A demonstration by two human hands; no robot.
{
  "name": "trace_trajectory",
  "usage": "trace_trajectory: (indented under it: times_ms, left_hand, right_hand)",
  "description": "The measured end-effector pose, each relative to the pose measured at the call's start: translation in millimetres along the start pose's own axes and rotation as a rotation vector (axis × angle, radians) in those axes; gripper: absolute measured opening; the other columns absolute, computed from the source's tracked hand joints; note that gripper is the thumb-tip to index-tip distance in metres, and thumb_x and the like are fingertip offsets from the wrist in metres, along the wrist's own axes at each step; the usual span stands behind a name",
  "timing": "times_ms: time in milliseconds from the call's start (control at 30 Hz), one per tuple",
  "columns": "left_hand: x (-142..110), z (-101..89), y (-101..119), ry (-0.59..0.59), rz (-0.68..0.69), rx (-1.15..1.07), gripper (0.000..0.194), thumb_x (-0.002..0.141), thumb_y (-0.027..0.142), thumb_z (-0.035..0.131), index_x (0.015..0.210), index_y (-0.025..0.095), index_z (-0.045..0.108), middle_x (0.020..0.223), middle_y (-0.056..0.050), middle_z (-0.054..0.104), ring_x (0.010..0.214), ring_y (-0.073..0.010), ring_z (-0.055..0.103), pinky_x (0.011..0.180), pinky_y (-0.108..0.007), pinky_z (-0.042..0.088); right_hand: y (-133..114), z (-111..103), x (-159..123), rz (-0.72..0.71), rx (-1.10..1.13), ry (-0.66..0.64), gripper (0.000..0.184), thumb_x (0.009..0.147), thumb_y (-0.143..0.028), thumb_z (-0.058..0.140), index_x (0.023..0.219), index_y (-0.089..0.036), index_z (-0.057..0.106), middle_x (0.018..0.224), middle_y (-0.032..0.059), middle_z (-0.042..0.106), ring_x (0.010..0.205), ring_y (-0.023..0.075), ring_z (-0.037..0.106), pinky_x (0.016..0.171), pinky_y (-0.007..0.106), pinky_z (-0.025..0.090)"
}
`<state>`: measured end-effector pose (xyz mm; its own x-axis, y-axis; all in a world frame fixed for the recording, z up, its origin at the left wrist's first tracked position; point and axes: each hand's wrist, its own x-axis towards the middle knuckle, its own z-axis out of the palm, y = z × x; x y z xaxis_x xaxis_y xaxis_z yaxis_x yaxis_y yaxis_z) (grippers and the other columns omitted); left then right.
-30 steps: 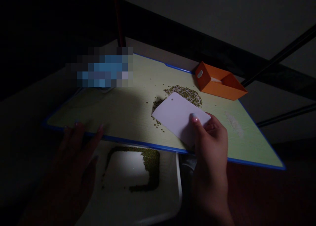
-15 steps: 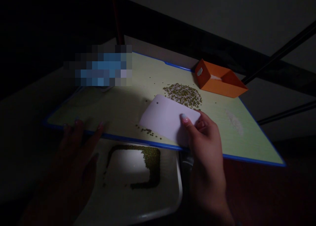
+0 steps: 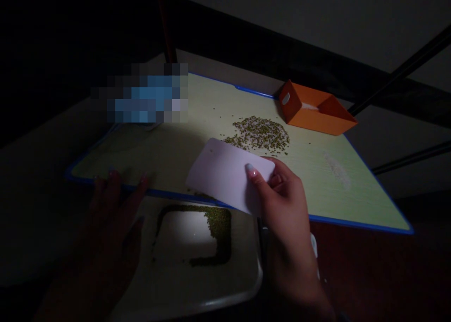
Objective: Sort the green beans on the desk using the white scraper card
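Note:
My right hand grips a white plastic scraper card, tilted with its lower edge at the near blue rim of a pale green board. Behind the card lies a loose heap of small green beans. Below the board's rim sits a white tray with green beans banked along its top and right sides. My left hand rests at the tray's left edge in shadow, fingers spread and fingertips touching the board's near rim.
An orange open box stands at the board's far right corner. A faint streak of white grains lies on the board's right part. A blurred blue patch covers the board's far left. Dark metal bars cross behind.
My right hand has dragged the card toward me and leftward, from the heap to the board's near rim, pushing a few beans along. The left hand has stayed put.

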<state>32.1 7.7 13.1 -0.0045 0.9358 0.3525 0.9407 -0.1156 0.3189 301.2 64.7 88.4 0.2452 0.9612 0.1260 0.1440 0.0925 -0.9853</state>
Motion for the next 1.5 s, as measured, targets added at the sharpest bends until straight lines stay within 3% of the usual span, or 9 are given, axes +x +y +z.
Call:
trace_trajectory:
  times_ms: [333, 500, 667, 900, 1067, 1200, 1400, 1500]
  left_hand:
    - [1.5, -1.6, 1.8, -0.025, -0.002, 0.003, 0.069, 0.095, 0.030, 0.044, 0.156, 0.049, 0.017, 0.178, -0.003, 0.011, 0.162, -0.0397, 0.012, 0.121, -0.072, 0.044]
    - [1.2, -4.0, 5.7, -0.025, -0.014, -0.008, 0.068, 0.096, 0.028, 0.044, 0.156, 0.049, 0.019, 0.177, -0.006, 0.015, 0.161, -0.0390, 0.014, 0.121, -0.071, 0.043]
    - [2.1, -3.3, 8.2, -0.007, 0.005, -0.002, 0.070, 0.095, 0.026, 0.046, 0.156, 0.049, 0.020, 0.177, -0.007, 0.017, 0.160, -0.0376, 0.017, 0.120, -0.068, 0.045]
    - [1.3, -2.4, 10.2, 0.034, 0.001, 0.016, 0.070, 0.096, 0.023, 0.044, 0.155, 0.050, 0.019, 0.176, -0.003, 0.018, 0.159, -0.0351, 0.016, 0.118, -0.064, 0.049]
    - [0.0, -4.4, 10.6, 0.025, 0.011, 0.037, 0.069, 0.096, 0.023, 0.044, 0.156, 0.047, 0.020, 0.176, -0.006, 0.019, 0.159, -0.0354, 0.017, 0.118, -0.064, 0.047]
    - [-0.9, -3.1, 10.4, 0.039, 0.019, 0.036, 0.069, 0.096, 0.023, 0.043, 0.156, 0.048, 0.019, 0.176, -0.005, 0.019, 0.159, -0.0351, 0.018, 0.118, -0.065, 0.047]
    - [-0.1, -2.1, 10.8, 0.046, 0.027, 0.031, 0.067, 0.096, 0.023, 0.042, 0.156, 0.046, 0.021, 0.176, -0.004, 0.019, 0.160, -0.0332, 0.018, 0.119, -0.063, 0.046]
    - [-0.4, -3.1, 9.9, 0.037, 0.026, 0.033, 0.068, 0.096, 0.023, 0.042, 0.156, 0.046, 0.021, 0.176, -0.004, 0.018, 0.160, -0.0344, 0.017, 0.118, -0.064, 0.046]
  right_hand:
    - [2.8, -6.2, 3.6, -0.040, -0.042, 0.070, 0.016, 0.084, -0.036, 0.072, 0.090, -0.021, 0.073, 0.072, -0.0019, 0.067, 0.060, 0.0130, 0.055, 0.052, 0.025, 0.039]
    - [9.0, -21.0, 1.1, 0.009, -0.048, 0.150, 0.023, 0.082, -0.039, 0.077, 0.097, -0.021, 0.075, 0.066, -0.0042, 0.060, 0.054, 0.0117, 0.049, 0.047, 0.024, 0.035]
    - [9.2, -30.0, -3.6, 0.047, -0.011, 0.120, 0.018, 0.081, -0.036, 0.080, 0.088, -0.020, 0.074, 0.064, -0.0042, 0.061, 0.052, 0.0105, 0.050, 0.046, 0.022, 0.036]
    - [6.1, -29.1, -10.9, 0.055, 0.109, 0.040, 0.012, 0.083, -0.032, 0.081, 0.086, -0.023, 0.075, 0.067, -0.0036, 0.066, 0.055, 0.0103, 0.056, 0.046, 0.021, 0.040]
    - [1.6, -25.7, -13.2, 0.032, 0.103, 0.095, 0.009, 0.085, -0.031, 0.081, 0.089, -0.025, 0.076, 0.072, -0.0019, 0.070, 0.058, 0.0112, 0.059, 0.049, 0.022, 0.040]
    - [-0.8, -20.8, -13.8, 0.031, 0.041, 0.094, 0.013, 0.083, -0.034, 0.081, 0.087, -0.023, 0.075, 0.066, -0.0032, 0.064, 0.054, 0.0108, 0.053, 0.045, 0.022, 0.036]
    - [4.0, -25.1, -10.3, 0.015, -0.034, 0.247, 0.021, 0.081, -0.039, 0.083, 0.090, -0.022, 0.074, 0.064, -0.0045, 0.058, 0.052, 0.0097, 0.048, 0.044, 0.022, 0.032]
    - [6.3, -27.7, -9.9, 0.011, -0.041, 0.230, 0.026, 0.081, -0.043, 0.082, 0.095, -0.022, 0.074, 0.066, -0.0039, 0.059, 0.051, 0.0101, 0.047, 0.043, 0.022, 0.031]
